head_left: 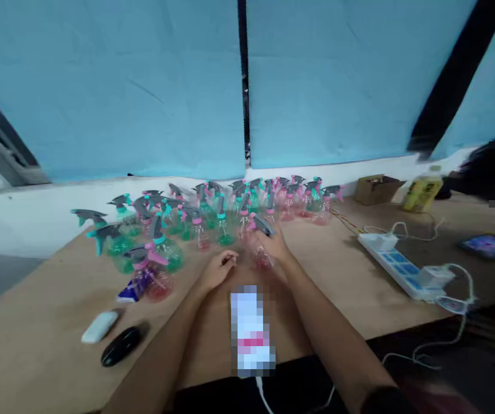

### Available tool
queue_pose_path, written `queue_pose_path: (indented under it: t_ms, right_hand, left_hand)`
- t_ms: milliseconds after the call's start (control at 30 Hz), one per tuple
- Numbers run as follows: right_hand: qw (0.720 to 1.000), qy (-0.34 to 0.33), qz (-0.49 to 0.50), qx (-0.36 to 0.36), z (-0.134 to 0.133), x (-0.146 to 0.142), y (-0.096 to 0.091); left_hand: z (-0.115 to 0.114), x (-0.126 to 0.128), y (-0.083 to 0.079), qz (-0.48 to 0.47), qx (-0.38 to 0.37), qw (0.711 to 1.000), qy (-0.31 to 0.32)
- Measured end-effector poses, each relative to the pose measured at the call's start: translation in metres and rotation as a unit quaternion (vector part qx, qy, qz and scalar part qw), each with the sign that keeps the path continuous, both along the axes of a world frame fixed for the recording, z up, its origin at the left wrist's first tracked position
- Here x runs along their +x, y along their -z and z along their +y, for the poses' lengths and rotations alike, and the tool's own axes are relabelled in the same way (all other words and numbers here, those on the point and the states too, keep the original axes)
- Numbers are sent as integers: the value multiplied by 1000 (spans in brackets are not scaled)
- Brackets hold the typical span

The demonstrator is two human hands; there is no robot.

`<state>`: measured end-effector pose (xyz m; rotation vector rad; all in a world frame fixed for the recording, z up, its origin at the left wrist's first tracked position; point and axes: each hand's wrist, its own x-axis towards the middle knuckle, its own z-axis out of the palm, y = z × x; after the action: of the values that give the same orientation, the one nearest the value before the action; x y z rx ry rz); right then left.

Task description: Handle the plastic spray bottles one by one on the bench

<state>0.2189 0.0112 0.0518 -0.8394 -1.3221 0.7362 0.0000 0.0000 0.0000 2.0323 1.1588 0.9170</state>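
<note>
Table [316, 299]: a crowd of spray bottles [224, 234] is set closely beyond the phone [251, 322]. Held bottle, pink-trimmed [261, 259]: located beyond the phone, slightly right, gripped near the top by the right hand [275, 244]. Left hand [224, 267]: fingers loosely curled, slightly left beyond the phone; nothing seen held. Risk (judged): neighbours could be toppled if the held bottle is swung into them. Base contact obscured by blur; rear bottles overlapped; phone screen pixelated.
</note>
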Motion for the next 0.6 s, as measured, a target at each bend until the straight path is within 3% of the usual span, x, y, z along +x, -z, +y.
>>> queue_pose_path:
  t_ms: [100, 200, 467, 600]
  right_hand:
    - [985, -167, -20, -38, -8, -7, -3]
    - [962, -263, -20, -70, -16, -12, -7]
    - [953, -294, 0, -78, -23, -16, -15]
    - [961, -268, -8, -71, -19, -17, -11]
  left_hand:
    - [0, 2, 0, -2, -9, 1000, -6]
    - [0, 2, 0, 0, -5, 1000, -3]
    - [0, 0, 2, 4, 2, 1000, 6]
    - [1, 0, 4, 4, 1, 1000, -2]
